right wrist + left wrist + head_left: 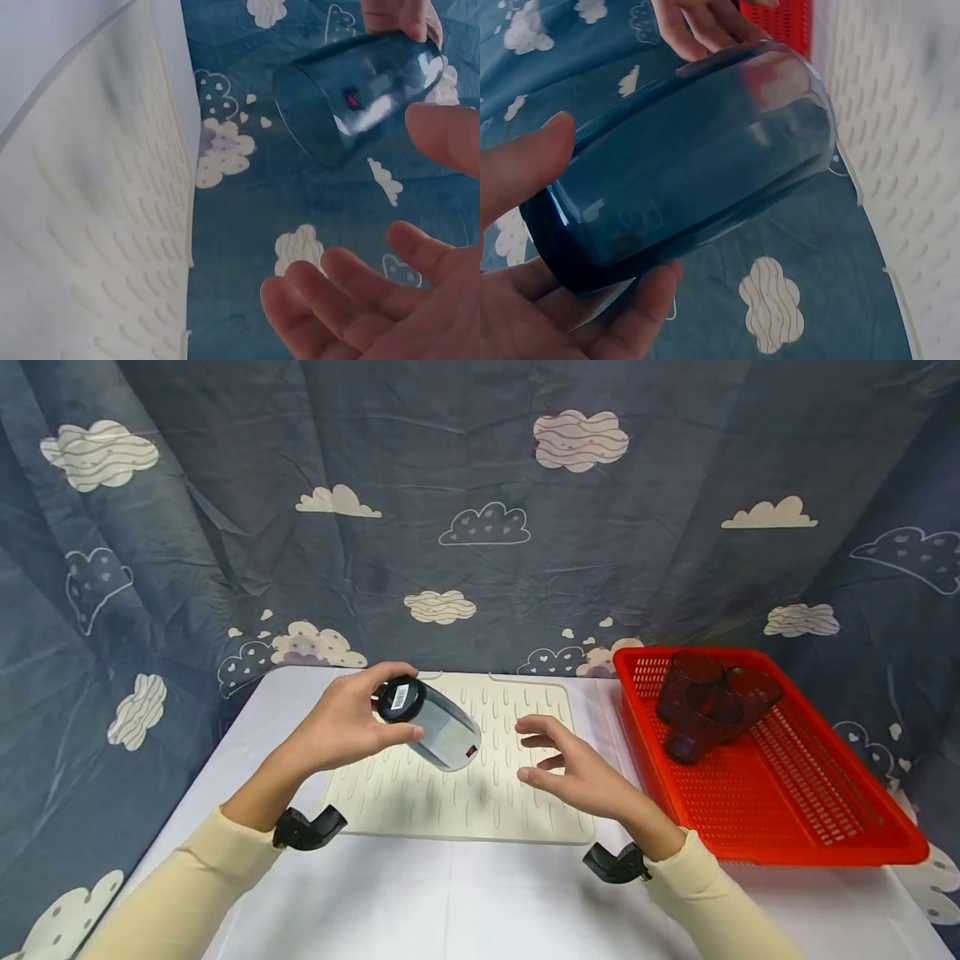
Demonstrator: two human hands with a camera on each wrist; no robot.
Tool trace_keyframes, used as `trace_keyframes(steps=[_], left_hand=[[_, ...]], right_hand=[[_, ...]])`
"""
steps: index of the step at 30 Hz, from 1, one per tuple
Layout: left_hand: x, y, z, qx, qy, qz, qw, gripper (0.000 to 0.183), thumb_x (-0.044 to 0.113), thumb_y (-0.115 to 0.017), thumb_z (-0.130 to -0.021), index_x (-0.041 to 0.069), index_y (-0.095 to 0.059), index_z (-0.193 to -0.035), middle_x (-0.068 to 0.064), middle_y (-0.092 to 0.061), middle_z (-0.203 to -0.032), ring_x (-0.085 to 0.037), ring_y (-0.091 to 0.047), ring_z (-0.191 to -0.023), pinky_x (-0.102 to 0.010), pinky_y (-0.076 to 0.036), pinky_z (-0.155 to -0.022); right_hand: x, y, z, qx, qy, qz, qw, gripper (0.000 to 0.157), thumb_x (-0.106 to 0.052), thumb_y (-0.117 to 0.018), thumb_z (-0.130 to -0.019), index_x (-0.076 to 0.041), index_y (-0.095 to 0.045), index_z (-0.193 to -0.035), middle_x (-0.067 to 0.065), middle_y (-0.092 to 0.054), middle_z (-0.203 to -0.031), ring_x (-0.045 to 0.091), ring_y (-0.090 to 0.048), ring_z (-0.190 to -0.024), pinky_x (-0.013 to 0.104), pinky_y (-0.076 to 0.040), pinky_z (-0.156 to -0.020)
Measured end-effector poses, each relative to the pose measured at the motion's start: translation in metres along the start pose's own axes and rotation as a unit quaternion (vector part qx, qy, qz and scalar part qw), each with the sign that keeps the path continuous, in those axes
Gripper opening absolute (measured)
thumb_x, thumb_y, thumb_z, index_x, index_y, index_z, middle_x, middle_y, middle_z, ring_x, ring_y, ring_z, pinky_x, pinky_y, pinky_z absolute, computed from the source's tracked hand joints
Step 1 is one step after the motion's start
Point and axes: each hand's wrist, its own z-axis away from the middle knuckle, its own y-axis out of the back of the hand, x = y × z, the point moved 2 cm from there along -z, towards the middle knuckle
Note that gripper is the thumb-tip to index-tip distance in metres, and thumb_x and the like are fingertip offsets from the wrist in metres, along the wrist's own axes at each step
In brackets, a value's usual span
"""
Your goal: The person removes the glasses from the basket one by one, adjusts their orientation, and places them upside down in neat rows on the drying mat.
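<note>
A blue-tinted clear drinking glass is held tilted over the cream mat, its rim pointing down and to the right. My left hand grips it around the dark, thick base, thumb on one side and fingers on the other. A white barcode sticker shows on that base, and a small red mark lies near the rim. Apart from the glass, to its right, my right hand hovers with relaxed, slightly bent fingers and nothing in them. In the right wrist view, the rim of the glass appears beyond that hand's fingers.
At the right stands a red plastic basket with perforated walls. Three dark-looking glasses are grouped in its back left part. A white cloth covers the table, and a blue cloud-print curtain hangs behind it.
</note>
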Motion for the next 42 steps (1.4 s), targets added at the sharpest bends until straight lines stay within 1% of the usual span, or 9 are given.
trace_keyframes(steps=[3, 6, 9, 14, 19, 26, 33, 38, 42], left_hand=[[-0.002, 0.006, -0.003, -0.016, 0.001, -0.045, 0.9988, 0.066, 0.023, -0.085, -0.074, 0.013, -0.057, -0.133, -0.01, -0.071, -0.114, -0.022, -0.069, -0.095, -0.037, -0.058, -0.079], [-0.004, 0.013, -0.008, -0.032, -0.004, -0.076, 0.9966, 0.066, 0.023, -0.085, -0.074, 0.012, -0.058, -0.133, -0.01, -0.071, -0.114, -0.023, -0.069, -0.096, -0.04, -0.057, -0.081], [-0.008, 0.019, -0.015, -0.04, -0.003, -0.091, 0.9951, 0.064, 0.022, -0.085, -0.074, 0.01, -0.058, -0.132, -0.011, -0.071, -0.116, -0.025, -0.069, -0.098, -0.041, -0.057, -0.083], [-0.022, 0.025, -0.027, -0.046, 0.016, -0.097, 0.9941, 0.062, 0.021, -0.083, -0.077, 0.008, -0.058, -0.133, -0.014, -0.069, -0.12, -0.028, -0.069, -0.102, -0.044, -0.057, -0.085], [-0.037, 0.027, -0.038, -0.042, 0.02, -0.124, 0.9913, 0.061, 0.021, -0.082, -0.077, 0.007, -0.059, -0.131, -0.016, -0.07, -0.118, -0.03, -0.068, -0.101, -0.045, -0.056, -0.086], [-0.043, 0.029, -0.05, -0.058, 0.025, -0.141, 0.988, 0.063, 0.022, -0.081, -0.079, 0.005, -0.056, -0.134, -0.017, -0.068, -0.122, -0.031, -0.068, -0.103, -0.045, -0.056, -0.087], [-0.054, 0.033, -0.063, -0.064, 0.032, -0.176, 0.9818, 0.065, 0.024, -0.081, -0.079, 0.003, -0.055, -0.136, -0.019, -0.068, -0.121, -0.033, -0.067, -0.104, -0.046, -0.056, -0.087], [-0.065, 0.034, -0.073, -0.072, 0.051, -0.189, 0.9781, 0.064, 0.025, -0.081, -0.08, 0.003, -0.056, -0.135, -0.019, -0.066, -0.123, -0.035, -0.065, -0.108, -0.048, -0.054, -0.089], [-0.075, 0.035, -0.081, -0.083, 0.073, -0.192, 0.9751, 0.065, 0.027, -0.08, -0.081, 0.004, -0.055, -0.136, -0.019, -0.065, -0.126, -0.036, -0.062, -0.113, -0.05, -0.053, -0.093]], right_hand=[[0.003, 0.006, 0.005, 0.006, -0.008, 0.022, 1.0, 0.059, -0.022, -0.069, -0.092, -0.007, -0.042, -0.142, 0.013, -0.052, -0.143, 0.034, -0.056, -0.127, 0.05, -0.053, -0.099], [0.003, 0.014, 0.011, 0.013, -0.013, 0.052, 0.998, 0.059, -0.022, -0.069, -0.092, -0.006, -0.042, -0.143, 0.015, -0.05, -0.145, 0.036, -0.053, -0.129, 0.052, -0.052, -0.099], [0.001, 0.021, 0.017, 0.016, -0.027, 0.085, 0.996, 0.062, -0.023, -0.069, -0.091, -0.007, -0.041, -0.144, 0.014, -0.049, -0.147, 0.034, -0.051, -0.13, 0.053, -0.052, -0.1], [-0.001, 0.03, 0.026, 0.011, -0.038, 0.124, 0.992, 0.063, -0.024, -0.07, -0.09, -0.008, -0.042, -0.144, 0.013, -0.048, -0.147, 0.032, -0.048, -0.131, 0.055, -0.052, -0.1], [0.002, 0.032, 0.029, 0.008, -0.04, 0.134, 0.99, 0.063, -0.025, -0.072, -0.089, -0.007, -0.044, -0.142, 0.014, -0.048, -0.146, 0.033, -0.048, -0.13, 0.055, -0.052, -0.098], [0.008, 0.038, 0.034, 0.036, -0.041, 0.145, 0.988, 0.062, -0.028, -0.073, -0.088, -0.007, -0.047, -0.14, 0.016, -0.051, -0.143, 0.034, -0.05, -0.128, 0.056, -0.053, -0.097], [0.012, 0.045, 0.041, 0.035, -0.055, 0.149, 0.987, 0.061, -0.026, -0.073, -0.088, -0.007, -0.047, -0.14, 0.017, -0.051, -0.141, 0.034, -0.05, -0.125, 0.056, -0.054, -0.095], [0.015, 0.047, 0.043, 0.037, -0.074, 0.154, 0.985, 0.062, -0.025, -0.073, -0.088, -0.008, -0.046, -0.141, 0.016, -0.05, -0.142, 0.034, -0.05, -0.125, 0.057, -0.053, -0.097], [0.016, 0.046, 0.044, 0.034, -0.075, 0.15, 0.985, 0.062, -0.027, -0.073, -0.088, -0.008, -0.046, -0.141, 0.017, -0.05, -0.142, 0.035, -0.05, -0.126, 0.058, -0.053, -0.097]])
